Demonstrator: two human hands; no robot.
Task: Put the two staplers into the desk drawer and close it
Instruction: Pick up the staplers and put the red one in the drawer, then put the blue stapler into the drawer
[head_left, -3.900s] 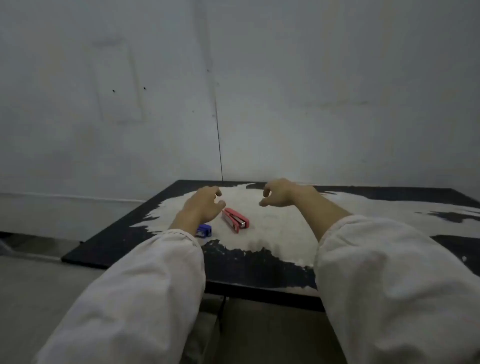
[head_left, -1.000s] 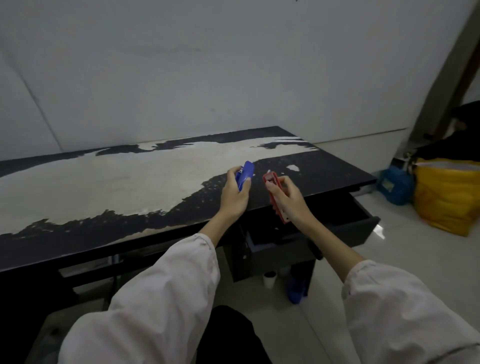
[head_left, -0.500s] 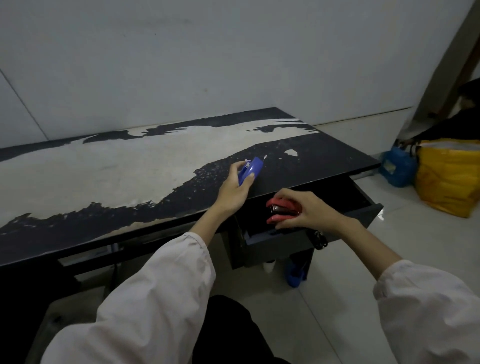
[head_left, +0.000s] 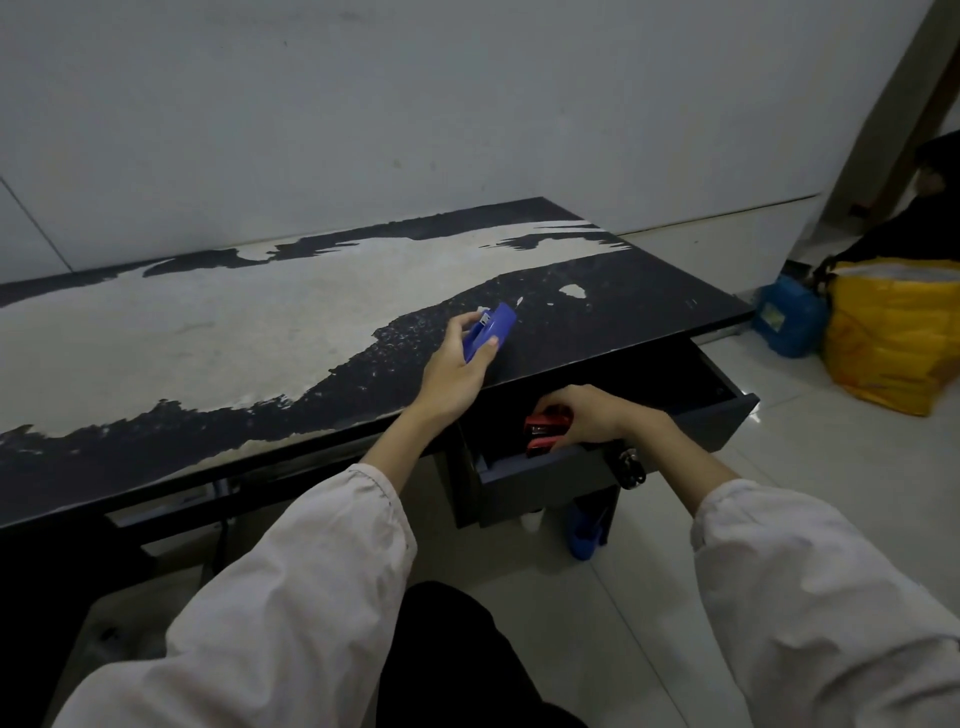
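Observation:
My left hand (head_left: 456, 371) holds a small blue stapler (head_left: 491, 330) just above the desk top, near its front edge. Down inside the open dark drawer (head_left: 550, 473) under the desk's right end, my right hand (head_left: 592, 418) grips a red stapler (head_left: 545, 428). The red stapler is partly covered by my fingers and sits low in the drawer's left front corner. Whether it rests on the drawer floor is hidden. The drawer is pulled well out.
The black desk (head_left: 208, 338) has a worn pale patch and stands against a grey wall. A key bunch (head_left: 631, 467) hangs from the drawer front. On the tiled floor at right stand a yellow bag (head_left: 893, 338) and a blue container (head_left: 789, 322). A blue object (head_left: 584, 530) lies under the drawer.
My right hand has lowered the red stapler from above the drawer deep into it. The left hand with the blue stapler has stayed above the desk edge. Several seconds ago both staplers lay on the desk.

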